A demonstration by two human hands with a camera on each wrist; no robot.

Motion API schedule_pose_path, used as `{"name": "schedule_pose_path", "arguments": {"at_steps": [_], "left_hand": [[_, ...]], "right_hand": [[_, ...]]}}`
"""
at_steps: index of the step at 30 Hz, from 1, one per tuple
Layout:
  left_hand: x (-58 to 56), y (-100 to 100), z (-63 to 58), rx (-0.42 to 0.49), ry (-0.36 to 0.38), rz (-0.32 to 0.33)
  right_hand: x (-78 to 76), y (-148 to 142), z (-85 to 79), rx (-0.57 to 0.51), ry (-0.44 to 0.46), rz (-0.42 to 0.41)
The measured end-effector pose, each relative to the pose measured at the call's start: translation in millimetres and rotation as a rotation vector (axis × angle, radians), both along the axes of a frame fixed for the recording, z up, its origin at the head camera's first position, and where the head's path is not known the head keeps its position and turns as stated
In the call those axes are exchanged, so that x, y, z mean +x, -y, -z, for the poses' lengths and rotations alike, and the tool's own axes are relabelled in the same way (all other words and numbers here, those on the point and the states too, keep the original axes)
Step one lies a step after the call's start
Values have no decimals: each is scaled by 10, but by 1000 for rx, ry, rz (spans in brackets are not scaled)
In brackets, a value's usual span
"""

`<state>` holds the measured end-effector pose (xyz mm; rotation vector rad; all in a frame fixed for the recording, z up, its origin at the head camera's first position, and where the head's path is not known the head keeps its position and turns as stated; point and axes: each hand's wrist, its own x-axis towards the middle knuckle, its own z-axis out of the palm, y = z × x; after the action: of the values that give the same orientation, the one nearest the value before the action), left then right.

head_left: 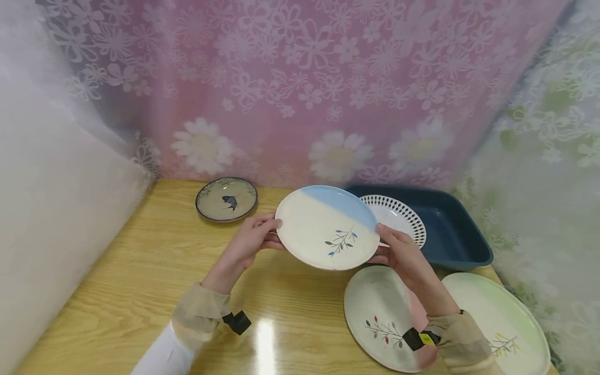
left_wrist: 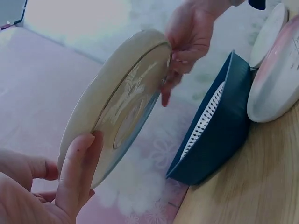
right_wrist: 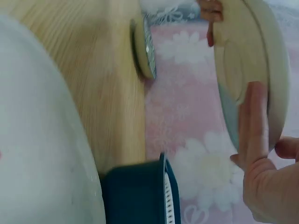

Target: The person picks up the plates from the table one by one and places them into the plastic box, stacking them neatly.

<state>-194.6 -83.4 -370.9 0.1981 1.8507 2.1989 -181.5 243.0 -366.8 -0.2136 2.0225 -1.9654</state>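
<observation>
Five plates show. The left hand (head_left: 248, 245) and right hand (head_left: 403, 255) grasp one blue-and-cream plate (head_left: 327, 227) by opposite rims, raised above the table (head_left: 140, 276) near its far edge.

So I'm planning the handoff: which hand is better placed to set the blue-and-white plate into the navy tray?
Right hand, probably: it grips the plate on the navy tray's side.

A plate (head_left: 326, 227) is held above the table (head_left: 140, 271) between the left hand (head_left: 250, 242) and the right hand (head_left: 403, 255). Behind it to the right sits a tray (head_left: 454, 229) with a patterned plate (head_left: 398, 216) in it. A small dish (head_left: 226, 199) lies back left; two plates (head_left: 379, 312) (head_left: 497, 312) lie front right, side by side
</observation>
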Motion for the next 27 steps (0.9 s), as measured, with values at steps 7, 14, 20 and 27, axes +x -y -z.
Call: {"name": "schedule_pose_path", "arguments": {"at_steps": [7,14,20,27], "left_hand": [[110,149,141,-80,-18,89],[182,272,243,-154,-16,125],[206,311,357,-164,8,175],[236,299,451,-136,6,208]], "right_hand": [[150,26,122,4,81,-211],[322,91,192,-32,173,-223],[365,131,203,-52,194,-174],[345,153,243,5,178,-101]]}}
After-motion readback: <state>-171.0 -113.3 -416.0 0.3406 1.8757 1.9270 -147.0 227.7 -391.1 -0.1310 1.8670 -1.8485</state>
